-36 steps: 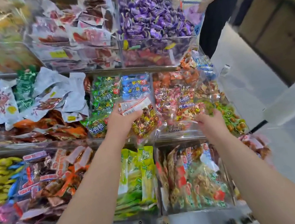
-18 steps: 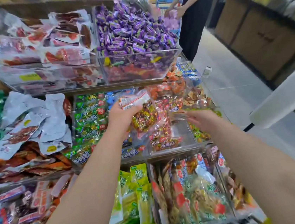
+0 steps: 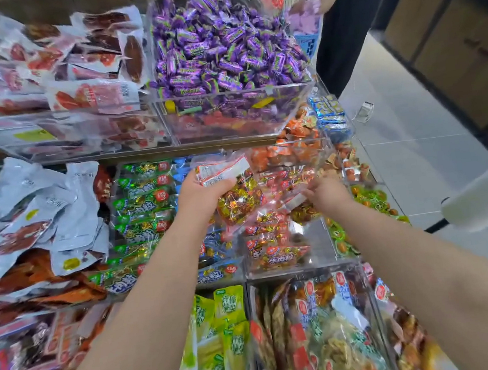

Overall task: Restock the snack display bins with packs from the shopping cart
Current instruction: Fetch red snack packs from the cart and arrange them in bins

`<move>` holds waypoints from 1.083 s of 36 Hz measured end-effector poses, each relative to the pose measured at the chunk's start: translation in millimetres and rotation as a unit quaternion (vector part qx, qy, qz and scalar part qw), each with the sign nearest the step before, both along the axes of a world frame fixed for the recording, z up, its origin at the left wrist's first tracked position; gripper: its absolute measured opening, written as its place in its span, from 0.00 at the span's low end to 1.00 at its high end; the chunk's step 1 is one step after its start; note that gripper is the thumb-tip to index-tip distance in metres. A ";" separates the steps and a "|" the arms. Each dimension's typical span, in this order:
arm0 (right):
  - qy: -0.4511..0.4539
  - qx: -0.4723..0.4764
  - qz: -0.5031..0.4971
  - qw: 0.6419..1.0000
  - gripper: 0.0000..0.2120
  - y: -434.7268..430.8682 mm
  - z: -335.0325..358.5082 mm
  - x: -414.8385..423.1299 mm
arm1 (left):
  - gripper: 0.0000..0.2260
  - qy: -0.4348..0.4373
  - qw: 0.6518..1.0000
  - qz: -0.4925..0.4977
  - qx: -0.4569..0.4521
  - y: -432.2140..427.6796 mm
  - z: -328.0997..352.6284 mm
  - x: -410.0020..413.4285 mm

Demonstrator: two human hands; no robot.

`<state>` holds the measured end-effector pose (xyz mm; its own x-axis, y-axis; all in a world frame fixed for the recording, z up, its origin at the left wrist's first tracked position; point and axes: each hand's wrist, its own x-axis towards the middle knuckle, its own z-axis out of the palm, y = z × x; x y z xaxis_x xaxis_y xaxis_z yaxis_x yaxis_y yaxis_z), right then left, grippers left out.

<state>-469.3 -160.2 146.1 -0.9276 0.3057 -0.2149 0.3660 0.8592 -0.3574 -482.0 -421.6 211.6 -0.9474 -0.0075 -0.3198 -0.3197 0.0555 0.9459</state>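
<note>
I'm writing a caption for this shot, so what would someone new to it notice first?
Dead centre, the left hand grips a clear bag of yellow-and-red candies above the middle-shelf bins, with the right hand at its lower corner. Above them, a clear bin heaped with purple-wrapped candies stands out on the top shelf.

The heaped candies [image 3: 220, 44] wear purple wrappers with green ends, the sweets [image 3: 293, 151] orange. The clear pack [image 3: 238, 200] shows gold and red wrappers under a white label [image 3: 223, 170] printed red; long packs [image 3: 144, 202] are green with red badges, pouches [image 3: 44, 207] pale grey.
</note>
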 end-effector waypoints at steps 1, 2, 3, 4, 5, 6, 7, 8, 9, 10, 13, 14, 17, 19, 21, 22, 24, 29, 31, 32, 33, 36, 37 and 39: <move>0.046 0.008 0.016 0.999 0.12 -1.8 1.9 -1.8 | 0.17 -0.004 1.000 0.003 0.003 -0.4 -1.3 -0.7; 0.108 0.005 0.028 0.994 0.11 -1.9 5.3 -3.8 | 0.19 -0.006 1.000 0.005 0.005 -0.5 -2.6 -1.1; 0.171 -0.009 0.034 0.985 0.10 -2.3 11.5 -5.7 | 0.21 -0.010 1.000 0.007 0.006 -0.7 -3.7 -1.1; 0.229 -0.020 0.030 0.973 0.10 -2.5 18.4 -7.8 | 0.21 -0.011 1.000 0.009 0.009 -1.1 -4.9 -1.0; 0.273 -0.034 0.018 0.961 0.09 -3.3 26.8 -9.3 | 0.18 -0.012 1.000 0.013 0.013 -1.6 -6.1 -0.5; 0.305 -0.068 0.004 0.950 0.09 -5.3 35.5 -10.6 | 0.16 -0.015 1.000 0.018 0.018 -2.1 -7.0 0.2; 0.327 -0.113 -0.005 0.938 0.08 -8.6 42.3 -11.0 | 0.15 -0.016 0.999 0.026 0.024 -2.4 -7.5 1.1; 0.336 -0.163 -0.001 0.928 0.07 -13.4 48.1 -10.2 | 0.14 -0.017 0.999 0.037 0.027 -3.4 -7.8 1.9; 0.330 -0.207 0.016 0.921 0.07 -19.0 51.2 -8.1 | 0.14 -0.017 0.998 0.051 0.031 -4.4 -7.7 2.7; 0.306 -0.233 0.047 0.922 0.08 -25.1 49.9 -5.6 | 0.14 -0.019 0.997 0.066 0.036 -6.2 -7.4 3.0; 0.200 -0.228 0.134 0.943 0.11 -39.8 23.5 1.7 | 0.15 -0.022 0.993 0.105 0.053 -13.8 -5.3 2.5; 0.167 -0.243 0.129 0.947 0.10 -43.4 12.2 4.3 | 0.16 -0.022 0.992 0.111 0.057 -16.9 -4.2 2.1; 0.076 -0.299 0.079 0.948 0.10 -49.7 -16.6 13.6 | 0.16 -0.021 0.991 0.112 0.065 -25.5 -0.4 1.0; 0.041 -0.308 0.060 0.949 0.13 -50.6 -27.7 19.6 | 0.16 -0.025 0.992 0.110 0.064 -30.0 1.1 -0.1; 0.001 -0.341 0.021 0.940 0.20 -52.1 -30.9 19.2 | 0.16 -0.023 0.991 0.114 0.070 -33.3 3.1 -1.3; -0.025 -0.358 0.001 0.934 0.20 -52.6 -30.8 16.4 | 0.16 -0.022 0.990 0.117 0.074 -34.5 3.9 -2.0; -0.074 -0.352 -0.022 0.933 0.15 -55.4 -25.6 8.1 | 0.16 -0.016 0.989 0.123 0.080 -35.3 6.3 -3.8; -0.091 -0.322 -0.079 0.939 0.39 -61.9 -26.9 -17.4 | 0.15 -0.003 0.990 0.121 0.073 -30.1 11.8 -6.2; -0.094 -0.330 -0.103 0.934 0.49 -68.2 -31.7 -27.4 | 0.14 -0.007 0.991 0.116 0.071 -27.8 10.8 -5.7; -0.093 -0.329 -0.096 0.935 0.51 -69.9 -35.7 -32.2 | 0.14 -0.008 0.991 0.114 0.068 -27.4 9.9 -5.3; -0.096 -0.315 -0.075 0.941 0.51 -71.6 -37.8 -35.9 | 0.14 -0.008 0.991 0.113 0.066 -27.3 8.6 -4.9; -0.090 -0.137 0.040 0.986 0.46 -67.3 -42.5 -39.2 | 0.14 -0.011 0.991 0.108 0.073 -30.4 5.3 -4.5; -0.081 -0.071 0.088 0.990 0.43 -64.1 -41.9 -39.0 | 0.14 -0.012 0.991 0.105 0.076 -31.7 4.3 -4.8; -0.074 -0.026 0.167 0.983 0.36 -57.9 -40.4 -39.1 | 0.14 -0.014 0.991 0.104 0.079 -34.2 2.4 -6.5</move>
<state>-508.4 -218.1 105.7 -0.9316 -0.0252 -0.3626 0.1186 0.9219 -0.3688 -488.5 -455.8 214.0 -0.9216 -0.1504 -0.3579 -0.3340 -0.1629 0.9284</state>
